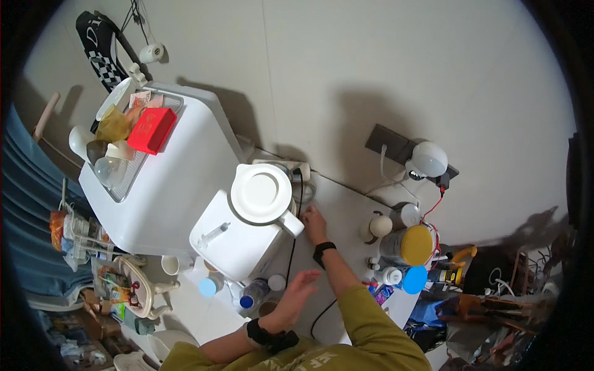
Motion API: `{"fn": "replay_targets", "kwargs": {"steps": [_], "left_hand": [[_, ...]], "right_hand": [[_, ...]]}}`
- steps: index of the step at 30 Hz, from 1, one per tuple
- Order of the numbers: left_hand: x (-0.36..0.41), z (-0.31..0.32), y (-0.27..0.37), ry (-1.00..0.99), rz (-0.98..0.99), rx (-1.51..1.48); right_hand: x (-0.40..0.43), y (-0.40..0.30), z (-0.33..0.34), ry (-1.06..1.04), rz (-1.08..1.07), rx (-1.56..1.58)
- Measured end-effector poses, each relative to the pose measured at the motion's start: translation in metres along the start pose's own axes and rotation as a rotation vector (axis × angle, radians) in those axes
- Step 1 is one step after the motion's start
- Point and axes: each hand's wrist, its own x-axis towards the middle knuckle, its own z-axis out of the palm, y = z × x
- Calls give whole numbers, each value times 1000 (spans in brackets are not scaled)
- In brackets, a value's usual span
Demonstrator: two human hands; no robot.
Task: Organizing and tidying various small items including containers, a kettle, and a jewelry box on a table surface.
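Observation:
My right hand reaches over the table beside the white lidded jug, close to a black cable; its fingertips are partly hidden near the jug's handle, and whether they grip anything cannot be told. My left hand hovers nearer my body with its fingers apart, holding nothing. The jug stands on a white appliance, where a clear plastic syringe also lies. Below, near my left hand, are a bottle with a blue cap and a white round lid.
A large white cabinet at left bears a tray with a red box. At right stand a yellow-lidded canister, a blue-lidded container and small bottles. A power strip with a bulb-shaped device is on the wall.

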Motion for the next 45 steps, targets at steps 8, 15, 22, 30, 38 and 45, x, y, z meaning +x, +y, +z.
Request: {"fn": "replay_targets", "kwargs": {"steps": [8,15,22,30,38,45], "left_hand": [[-8,16,-11,-254,68,-13],[-23,25,-13,-368,67,80],[-30,16,-10,-493,87,124],[-54,2,-14,-476,34,165],[-61,-6,0,-466,41,164],[-65,-9,-2,-551,122,156]], "right_hand": [[-67,4,-2,-70,56,94],[-132,4,0,-149,19,81],[-123,39,-40,-148,156,354],[-12,60,-75,224,409,-36],[-127,8,-32,203,65,-10],[-159,13,-37,-22,72,159]]}}
